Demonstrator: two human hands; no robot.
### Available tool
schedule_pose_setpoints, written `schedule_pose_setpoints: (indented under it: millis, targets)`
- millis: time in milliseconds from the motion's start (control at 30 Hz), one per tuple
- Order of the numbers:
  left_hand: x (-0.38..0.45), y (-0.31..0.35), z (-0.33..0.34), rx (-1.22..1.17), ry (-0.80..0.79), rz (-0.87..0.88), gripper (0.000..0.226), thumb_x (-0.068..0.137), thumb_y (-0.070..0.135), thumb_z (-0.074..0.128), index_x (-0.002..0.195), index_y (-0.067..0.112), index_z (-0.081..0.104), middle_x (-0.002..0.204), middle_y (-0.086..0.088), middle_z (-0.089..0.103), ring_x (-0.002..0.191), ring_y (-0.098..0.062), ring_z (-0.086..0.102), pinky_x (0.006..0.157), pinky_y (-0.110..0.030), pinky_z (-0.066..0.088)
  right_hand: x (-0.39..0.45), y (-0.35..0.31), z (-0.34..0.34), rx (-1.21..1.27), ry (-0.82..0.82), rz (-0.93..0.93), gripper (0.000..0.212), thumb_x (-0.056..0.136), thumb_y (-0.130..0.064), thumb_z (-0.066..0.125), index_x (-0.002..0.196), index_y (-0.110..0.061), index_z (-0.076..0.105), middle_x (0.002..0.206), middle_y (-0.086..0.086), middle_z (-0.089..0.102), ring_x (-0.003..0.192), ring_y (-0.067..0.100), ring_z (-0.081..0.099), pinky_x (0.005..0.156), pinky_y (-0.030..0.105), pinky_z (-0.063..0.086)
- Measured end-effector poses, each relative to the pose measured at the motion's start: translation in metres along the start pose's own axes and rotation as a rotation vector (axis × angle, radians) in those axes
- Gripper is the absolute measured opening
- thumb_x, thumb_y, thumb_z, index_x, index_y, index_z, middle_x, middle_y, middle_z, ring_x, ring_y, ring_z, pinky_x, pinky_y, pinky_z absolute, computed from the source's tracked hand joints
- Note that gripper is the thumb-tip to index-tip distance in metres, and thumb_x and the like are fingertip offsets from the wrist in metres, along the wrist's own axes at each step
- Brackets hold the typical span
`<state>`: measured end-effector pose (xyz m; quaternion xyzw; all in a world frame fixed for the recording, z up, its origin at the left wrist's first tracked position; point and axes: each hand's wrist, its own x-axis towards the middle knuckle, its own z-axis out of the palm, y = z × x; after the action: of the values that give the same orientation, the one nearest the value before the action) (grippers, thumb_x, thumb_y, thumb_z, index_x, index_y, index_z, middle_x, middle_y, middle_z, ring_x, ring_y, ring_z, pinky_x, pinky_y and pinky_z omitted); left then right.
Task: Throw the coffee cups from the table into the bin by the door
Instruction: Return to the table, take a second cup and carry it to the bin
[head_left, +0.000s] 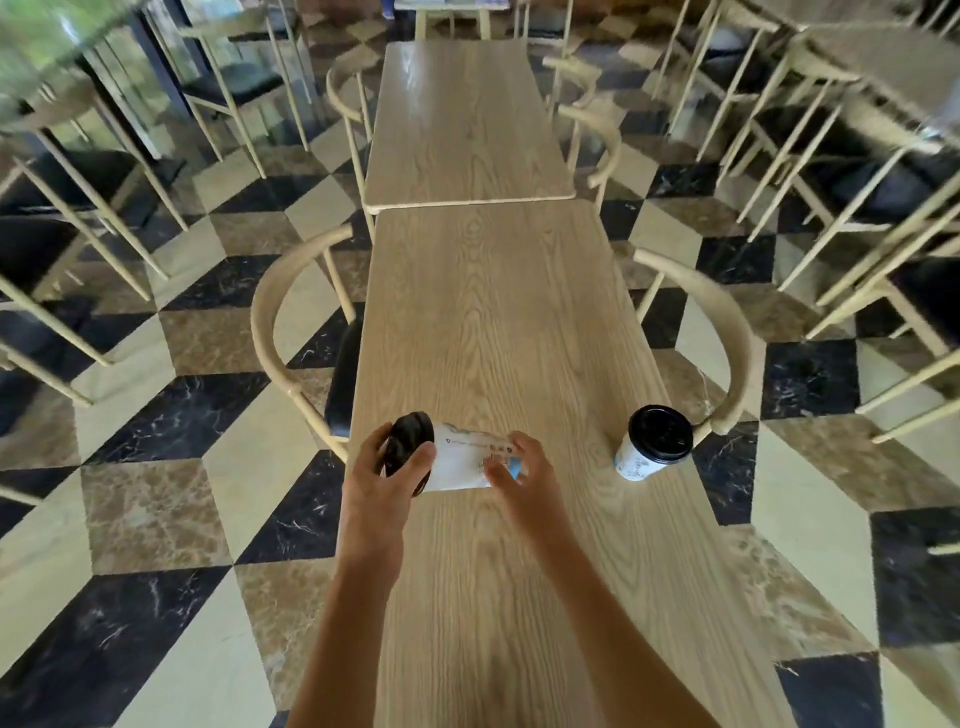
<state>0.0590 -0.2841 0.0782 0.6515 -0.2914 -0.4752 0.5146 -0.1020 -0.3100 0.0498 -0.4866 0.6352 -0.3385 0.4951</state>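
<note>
A white paper coffee cup (460, 462) with a black lid lies on its side over the wooden table (498, 322), lid end to the left. My left hand (382, 480) wraps around the lid end, thumb across the lid. My right hand (522, 475) grips the cup's base end. A second white cup (652, 441) with a black lid stands upright near the table's right edge, apart from both hands. No bin or door is in view.
Curved-back wooden chairs stand at the table's left (296, 332) and right (727, 338). A second wooden table (462, 119) butts against the far end. More chairs and tables crowd both sides over a checkered marble floor (171, 467).
</note>
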Motion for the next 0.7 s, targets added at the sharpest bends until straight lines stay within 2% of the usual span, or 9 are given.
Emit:
schedule_pose_setpoints:
  millis: [100,233,300,333,433,500,567,633,700]
  targets:
    - [-0.023,0.006,0.029,-0.025,-0.065,0.027,0.074,0.064,0.05,0.079,0.132,0.029,0.06,0.124,0.002,0.067,0.115,-0.017,0.064,0.098,-0.043,0.054,-0.018,-0.001,-0.038,0.077,0.074,0.001,0.055,0.09,-0.027,0.064,0.14,-0.018,0.042,0.128,-0.002,0.054,0.117,0.018,0.056,0.096,0.029,0.044]
    - [-0.057,0.009,0.081,-0.05,-0.203,0.027,0.08,0.059,0.047,0.083,0.132,0.026,0.06,0.126,-0.002,0.068,0.115,-0.021,0.067,0.098,-0.047,0.054,-0.05,0.012,-0.105,0.183,0.188,-0.032,0.051,0.089,-0.025,0.066,0.136,-0.013,0.048,0.123,0.002,0.061,0.113,0.019,0.06,0.098,0.035,0.049]
    - [-0.082,0.01,0.114,-0.037,-0.275,0.046,0.074,0.058,0.045,0.083,0.127,0.029,0.063,0.124,-0.002,0.07,0.113,-0.019,0.068,0.098,-0.048,0.053,-0.071,0.022,-0.145,0.254,0.264,-0.075,0.038,0.089,-0.021,0.068,0.124,-0.012,0.056,0.108,-0.002,0.066,0.1,0.015,0.064,0.085,0.024,0.053]
    - [-0.097,0.011,0.132,-0.03,-0.319,0.056,0.068,0.058,0.045,0.083,0.123,0.033,0.065,0.122,-0.001,0.07,0.112,-0.018,0.068,0.098,-0.048,0.054,-0.084,0.029,-0.166,0.273,0.305,-0.081,0.035,0.089,-0.023,0.068,0.122,-0.016,0.057,0.108,-0.004,0.065,0.099,0.014,0.064,0.081,0.02,0.052]
    - [-0.152,0.003,0.193,-0.005,-0.439,0.075,0.049,0.058,0.046,0.082,0.105,0.047,0.069,0.115,0.003,0.073,0.106,-0.016,0.071,0.093,-0.045,0.057,-0.13,0.056,-0.236,0.323,0.41,-0.053,0.051,0.089,-0.028,0.068,0.134,-0.012,0.05,0.122,0.008,0.062,0.105,0.021,0.064,0.081,0.026,0.053]
    - [-0.195,-0.005,0.234,0.025,-0.527,0.091,0.048,0.06,0.05,0.08,0.106,0.048,0.068,0.115,0.006,0.073,0.107,-0.012,0.07,0.093,-0.041,0.056,-0.163,0.079,-0.285,0.335,0.515,-0.063,0.052,0.089,-0.024,0.068,0.136,-0.01,0.049,0.119,0.009,0.062,0.103,0.024,0.065,0.08,0.03,0.055]
    - [-0.249,-0.016,0.278,0.066,-0.648,0.104,0.053,0.063,0.05,0.077,0.114,0.042,0.065,0.117,0.009,0.072,0.107,-0.008,0.068,0.09,-0.034,0.055,-0.206,0.103,-0.339,0.328,0.62,-0.07,0.053,0.089,-0.025,0.068,0.136,-0.011,0.048,0.123,0.004,0.06,0.107,0.019,0.063,0.083,0.024,0.054]
    - [-0.303,-0.029,0.321,0.093,-0.76,0.113,0.044,0.071,0.043,0.077,0.112,0.041,0.063,0.115,0.011,0.07,0.101,-0.003,0.067,0.078,-0.022,0.053,-0.251,0.132,-0.388,0.351,0.707,-0.072,0.06,0.089,-0.029,0.068,0.141,-0.013,0.044,0.133,0.004,0.055,0.116,0.019,0.058,0.089,0.023,0.053]
    - [-0.361,-0.046,0.364,0.125,-0.849,0.122,0.036,0.083,0.031,0.076,0.115,0.036,0.059,0.118,0.01,0.066,0.102,-0.004,0.064,0.081,-0.021,0.048,-0.301,0.16,-0.437,0.364,0.805,-0.07,0.062,0.088,-0.031,0.069,0.142,-0.015,0.043,0.137,0.004,0.053,0.12,0.019,0.057,0.083,0.014,0.052]
